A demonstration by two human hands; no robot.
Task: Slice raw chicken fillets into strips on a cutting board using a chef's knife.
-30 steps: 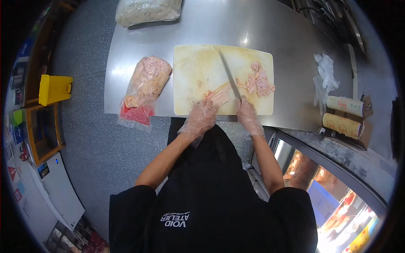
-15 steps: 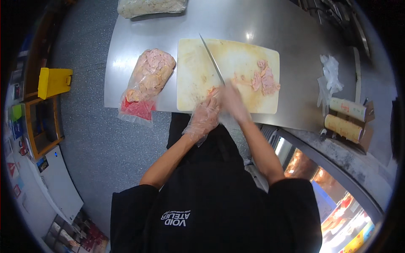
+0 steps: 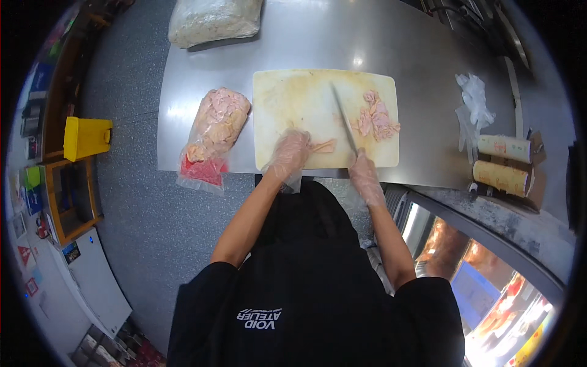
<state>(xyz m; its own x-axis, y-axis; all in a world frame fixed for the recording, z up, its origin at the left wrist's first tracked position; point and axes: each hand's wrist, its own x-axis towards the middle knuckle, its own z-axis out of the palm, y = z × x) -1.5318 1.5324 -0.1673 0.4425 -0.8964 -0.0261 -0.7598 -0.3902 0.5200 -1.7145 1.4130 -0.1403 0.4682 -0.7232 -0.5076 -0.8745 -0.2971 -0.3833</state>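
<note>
Near the front edge of the white cutting board (image 3: 287,88), my left hand (image 3: 291,154) in a clear plastic glove closes on a strip of raw chicken (image 3: 324,146). One end of the strip sticks out to the right of the fingers. In a matching glove, my right hand (image 3: 365,174) grips a knife (image 3: 343,116) by its handle at the board's front edge. The long blade points away and slightly left, apart from the strip. Cut raw chicken pieces (image 3: 376,117) lie heaped on the board's right side, just right of the blade.
A clear bag of raw chicken (image 3: 221,116) lies left of the board on the steel table (image 3: 428,79). Another large bag (image 3: 214,23) sits at the far left. To the right are crumpled plastic gloves (image 3: 476,104) and boxed rolls (image 3: 502,177). A yellow bin (image 3: 85,137) stands left.
My right hand has moved right with the knife, away from my left hand. My left hand has shifted slightly left, and the chicken strip now shows beside its fingers.
</note>
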